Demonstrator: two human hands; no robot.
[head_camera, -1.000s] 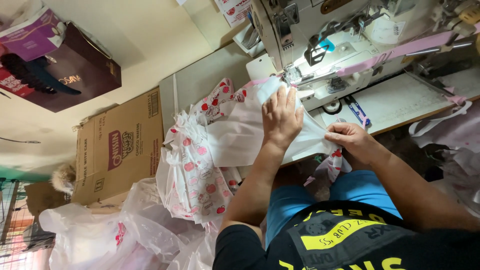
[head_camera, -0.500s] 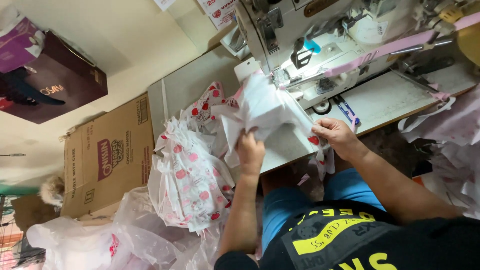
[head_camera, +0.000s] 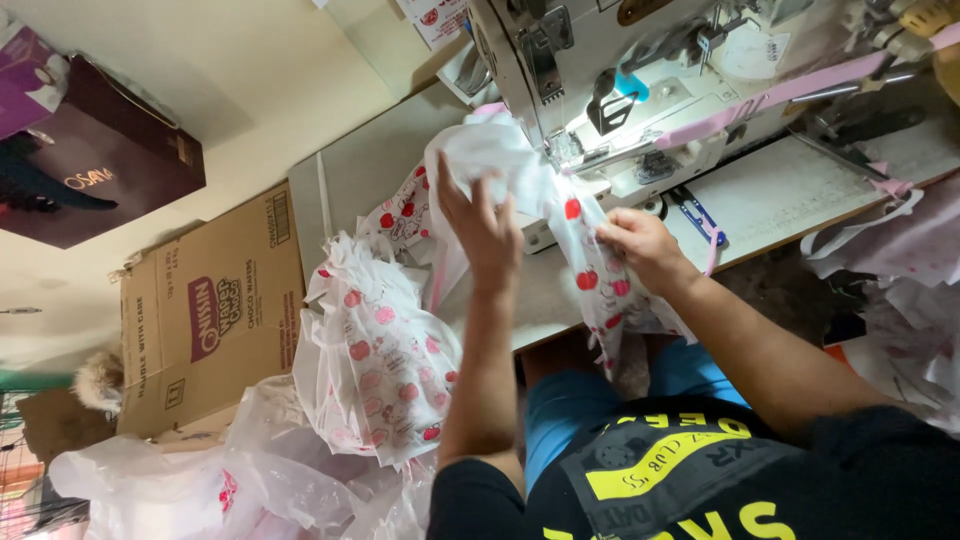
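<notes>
White cloth with red prints (head_camera: 590, 275) is now lifted off the table (head_camera: 800, 205), right by the sewing machine (head_camera: 640, 90). Left hand (head_camera: 480, 225) moved up, fingers closed on it. Right hand (head_camera: 640, 245) pinches its edge.

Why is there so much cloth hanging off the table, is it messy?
A bit. A heap of white cloth with red prints spills off the table edge beside the left hand. Scraps dangle past the right hand too.
</notes>
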